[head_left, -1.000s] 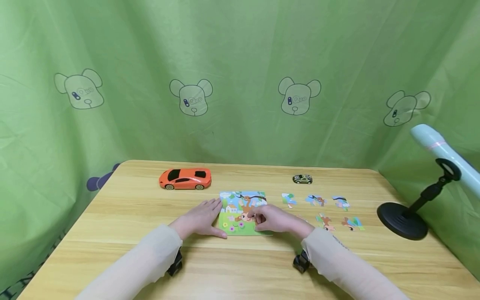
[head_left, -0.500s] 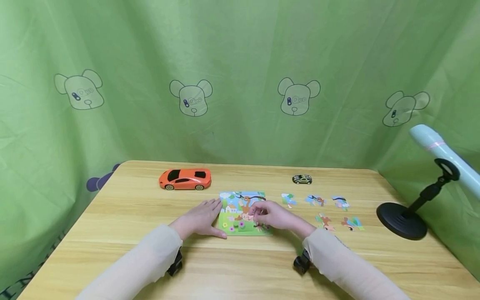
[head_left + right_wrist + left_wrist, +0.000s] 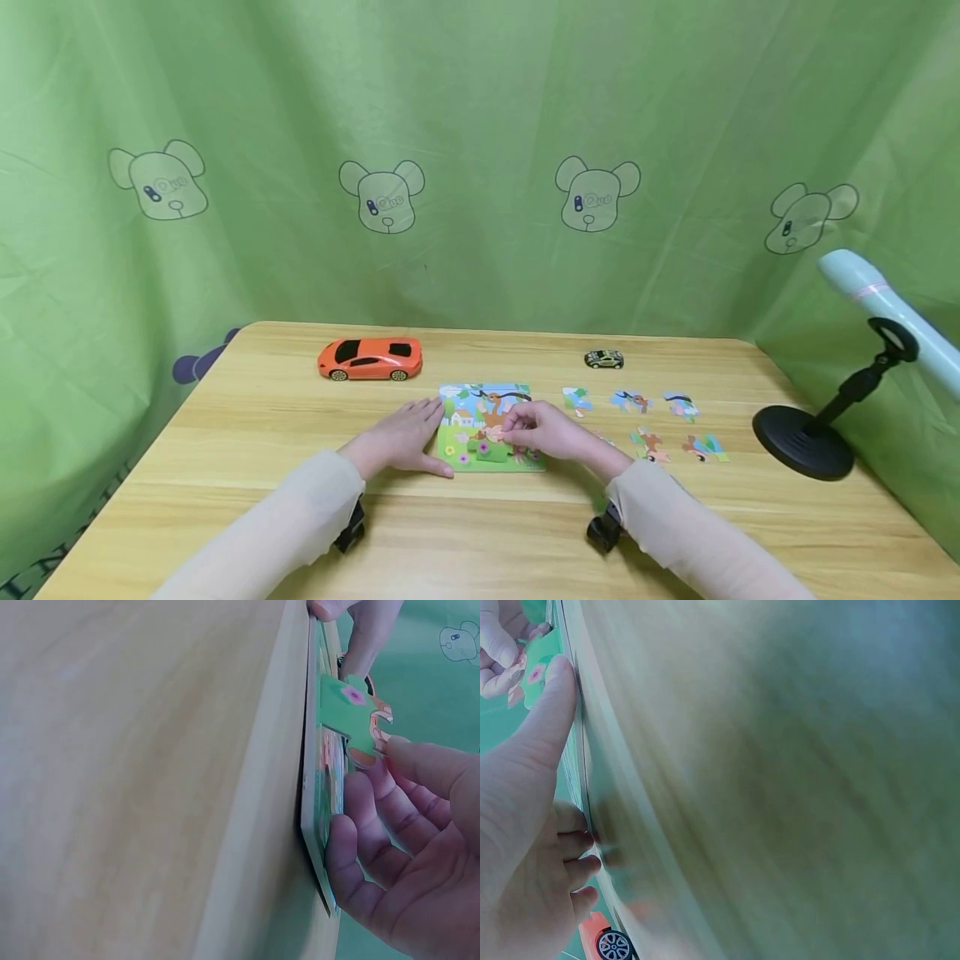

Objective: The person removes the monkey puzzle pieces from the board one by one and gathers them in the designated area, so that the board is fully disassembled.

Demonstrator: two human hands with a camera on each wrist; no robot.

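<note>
A colourful puzzle board (image 3: pixel 459 408) with a house, flowers and a monkey lies flat on the wooden table (image 3: pixel 480 542). My left hand (image 3: pixel 405 433) rests at the board's left side, fingers straight and thumb at its lower left corner. Over the board, my right hand (image 3: pixel 551 432) pinches a puzzle piece (image 3: pixel 349 709) between thumb and finger. The piece is green with a pink flower and stands tilted up from the board in the right wrist view. Several loose puzzle pieces (image 3: pixel 632 401) lie in rows to the right; the right hand and forearm cover part of them.
An orange toy car (image 3: pixel 371 359) stands at the back left, and a small dark toy car (image 3: pixel 604 359) at the back right. A light-blue microphone (image 3: pixel 888 304) sits on a black stand (image 3: pixel 806 442) at the right. A green curtain (image 3: pixel 480 250) hangs behind the table.
The flower piece has come up off the board in the right hand's pinch, from lying level among the others. The left hand stays where it was.
</note>
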